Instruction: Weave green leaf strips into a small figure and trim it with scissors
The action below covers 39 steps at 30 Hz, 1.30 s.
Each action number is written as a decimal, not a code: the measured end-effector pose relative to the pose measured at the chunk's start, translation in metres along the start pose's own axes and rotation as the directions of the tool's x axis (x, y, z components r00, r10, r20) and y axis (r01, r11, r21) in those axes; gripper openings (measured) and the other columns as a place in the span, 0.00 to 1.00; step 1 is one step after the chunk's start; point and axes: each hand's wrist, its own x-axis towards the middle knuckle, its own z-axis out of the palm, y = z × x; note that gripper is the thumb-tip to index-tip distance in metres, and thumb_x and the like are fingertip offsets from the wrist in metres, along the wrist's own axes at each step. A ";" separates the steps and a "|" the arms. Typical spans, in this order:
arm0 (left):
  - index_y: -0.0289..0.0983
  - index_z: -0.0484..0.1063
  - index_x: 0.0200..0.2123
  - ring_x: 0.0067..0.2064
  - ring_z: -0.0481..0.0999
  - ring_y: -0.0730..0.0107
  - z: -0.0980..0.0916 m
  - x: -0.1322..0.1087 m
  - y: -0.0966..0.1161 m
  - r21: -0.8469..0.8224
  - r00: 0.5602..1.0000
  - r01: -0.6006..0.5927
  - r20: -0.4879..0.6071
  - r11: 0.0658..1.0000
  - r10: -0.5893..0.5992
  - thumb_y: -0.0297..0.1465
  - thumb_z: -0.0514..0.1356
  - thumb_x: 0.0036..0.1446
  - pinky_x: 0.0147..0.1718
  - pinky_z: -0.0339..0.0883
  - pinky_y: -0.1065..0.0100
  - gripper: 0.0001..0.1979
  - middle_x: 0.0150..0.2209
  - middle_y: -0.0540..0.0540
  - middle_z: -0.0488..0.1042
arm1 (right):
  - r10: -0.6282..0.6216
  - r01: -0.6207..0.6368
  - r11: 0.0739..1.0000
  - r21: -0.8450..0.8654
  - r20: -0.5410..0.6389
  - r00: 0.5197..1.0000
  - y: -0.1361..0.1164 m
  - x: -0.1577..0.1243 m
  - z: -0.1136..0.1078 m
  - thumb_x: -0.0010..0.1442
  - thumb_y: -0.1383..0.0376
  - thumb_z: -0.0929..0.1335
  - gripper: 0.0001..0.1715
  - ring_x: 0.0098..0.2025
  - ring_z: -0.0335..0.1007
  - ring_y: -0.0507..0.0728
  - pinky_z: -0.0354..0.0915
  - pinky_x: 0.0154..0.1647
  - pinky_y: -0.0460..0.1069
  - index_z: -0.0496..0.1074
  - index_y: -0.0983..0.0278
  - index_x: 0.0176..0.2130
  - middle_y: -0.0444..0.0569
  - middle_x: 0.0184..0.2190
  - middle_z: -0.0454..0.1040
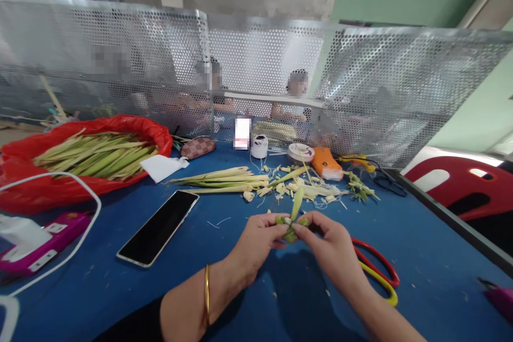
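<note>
Both my hands pinch a small woven leaf piece (291,234) above the blue table. My left hand (260,238) has thumb and fingers closed on its left side, while my right hand (326,238) grips the right side. A pale green strip (297,203) sticks up from the piece, away from me. The hands hide part of the weave. Beyond them lie a bundle of long leaf strips (224,177) and several cut scraps (306,188). Red and yellow scissor-like handles (379,270) show beside my right wrist, their far part hidden by it.
A red plastic bag (18,192) full of leaves stands at the left, near a dark phone (159,228) and a purple power strip (66,230). A thread spool (260,147), a round tape roll (300,153) and an orange packet (326,163) line the back, before a perforated metal screen (264,53).
</note>
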 end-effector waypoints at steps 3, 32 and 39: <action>0.33 0.79 0.35 0.35 0.75 0.67 -0.001 0.000 0.002 0.062 0.996 0.002 0.092 0.998 -0.007 0.34 0.62 0.50 0.35 0.64 0.69 0.12 0.30 0.43 0.78 | 0.240 -0.291 0.916 0.276 0.204 0.949 0.007 0.008 -0.005 0.51 0.55 0.72 0.17 0.22 0.66 0.52 0.61 0.24 0.47 0.69 0.65 0.24 0.46 0.19 0.73; 0.32 0.77 0.28 0.24 0.69 0.75 -0.003 0.000 0.006 0.200 0.996 -0.033 0.088 0.979 0.016 0.31 0.62 0.46 0.21 0.56 0.74 0.07 0.25 0.47 0.74 | -0.507 0.506 0.825 -0.252 0.068 0.859 0.004 0.008 -0.008 0.62 0.68 0.65 0.08 0.44 0.72 0.56 0.56 0.56 0.56 0.72 0.60 0.31 0.45 0.36 0.77; 0.33 0.78 0.31 0.24 0.63 0.78 -0.001 -0.001 0.004 0.233 0.989 -0.037 0.150 0.972 0.001 0.32 0.57 0.54 0.24 0.51 0.72 0.10 0.27 0.46 0.76 | -0.104 0.103 0.988 -0.118 0.000 0.995 0.013 0.014 -0.009 0.57 0.60 0.67 0.17 0.25 0.61 0.52 0.57 0.27 0.46 0.65 0.62 0.19 0.41 0.20 0.64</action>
